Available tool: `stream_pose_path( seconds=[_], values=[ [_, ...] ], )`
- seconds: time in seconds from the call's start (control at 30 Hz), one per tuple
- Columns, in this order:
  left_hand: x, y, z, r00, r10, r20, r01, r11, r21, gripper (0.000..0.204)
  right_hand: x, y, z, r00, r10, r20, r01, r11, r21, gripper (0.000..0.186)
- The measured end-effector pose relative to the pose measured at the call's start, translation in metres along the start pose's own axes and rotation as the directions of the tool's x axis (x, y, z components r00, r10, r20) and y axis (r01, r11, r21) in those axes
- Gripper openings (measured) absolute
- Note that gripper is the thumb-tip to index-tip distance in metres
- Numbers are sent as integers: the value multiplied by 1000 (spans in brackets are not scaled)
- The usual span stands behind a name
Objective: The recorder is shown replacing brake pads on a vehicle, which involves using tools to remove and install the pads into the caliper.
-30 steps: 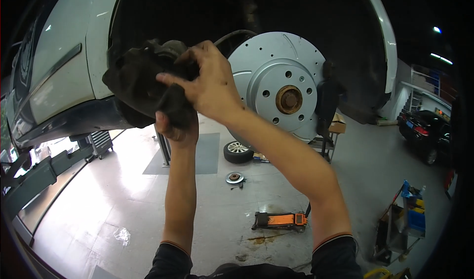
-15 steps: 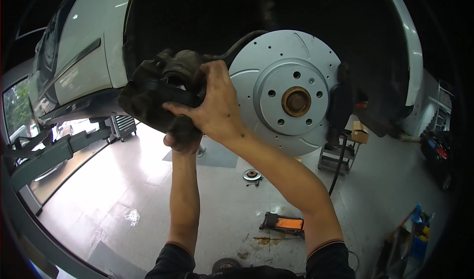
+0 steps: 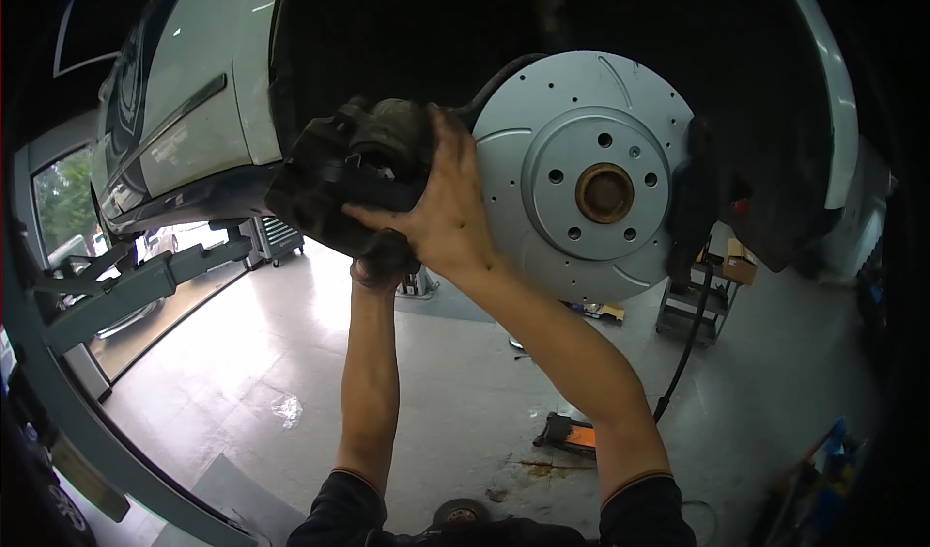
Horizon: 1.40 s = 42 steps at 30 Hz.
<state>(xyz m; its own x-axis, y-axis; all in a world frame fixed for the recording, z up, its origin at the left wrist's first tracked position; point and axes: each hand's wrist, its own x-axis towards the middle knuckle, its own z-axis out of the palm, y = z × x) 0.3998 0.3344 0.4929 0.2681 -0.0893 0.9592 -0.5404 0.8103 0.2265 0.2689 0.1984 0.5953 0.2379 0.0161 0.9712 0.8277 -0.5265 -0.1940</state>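
Observation:
A dark, grimy brake caliper (image 3: 325, 184) is held up just left of a silver brake disc (image 3: 542, 150) with drilled holes and curved slots. My left hand (image 3: 376, 278) grips the caliper from below; most of its fingers are hidden behind it. My right hand (image 3: 453, 218) is pressed to the caliper's right side, thumb across the front and fingers reaching up, slightly blurred. A dark hose (image 3: 499, 77) curves from behind the caliper toward the top of the disc. The disc's rusty centre hub (image 3: 605, 193) faces me.
A white car body (image 3: 203, 92) is raised on a grey lift arm (image 3: 145, 290). On the floor are an orange-and-black jack (image 3: 567, 434) and a grey cart (image 3: 693, 305) with a cardboard box (image 3: 740, 261). A dark hose or cable (image 3: 690, 353) hangs below the disc.
The whole view has shifted, so the car, disc and caliper appear farther right. Both hands keep hold of the caliper; the right fingers look a little straighter.

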Motion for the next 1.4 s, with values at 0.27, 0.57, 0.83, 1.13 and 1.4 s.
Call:
stream_pose_path(
  seconds=[0.27, 0.57, 0.83, 1.13, 1.4],
  values=[
    [1, 18, -9, 996, -67, -50, 76, 975, 210, 106, -12, 16, 2, 990, 68, 121, -96, 964, 249, 134],
    [16, 125, 26, 933, -357, 43, 140, 470, 872, 92, -22, 37, 24, 996, -74, -58, 89, 940, 329, 126],
    [47, 206, 84, 774, -612, -163, 572, 564, 596, 104, -31, 33, 34, 993, 114, -15, -101, 928, 358, 134],
    [95, 192, 143, 772, -606, -191, 275, 48, 960, 135, -37, 58, 23, 993, 1, 118, -36, 955, 296, 145],
    [91, 185, 145, 733, -671, -111, 266, 133, 955, 141, -34, 62, 0, 956, -103, 275, 19, 956, 291, 154]
  ],
)
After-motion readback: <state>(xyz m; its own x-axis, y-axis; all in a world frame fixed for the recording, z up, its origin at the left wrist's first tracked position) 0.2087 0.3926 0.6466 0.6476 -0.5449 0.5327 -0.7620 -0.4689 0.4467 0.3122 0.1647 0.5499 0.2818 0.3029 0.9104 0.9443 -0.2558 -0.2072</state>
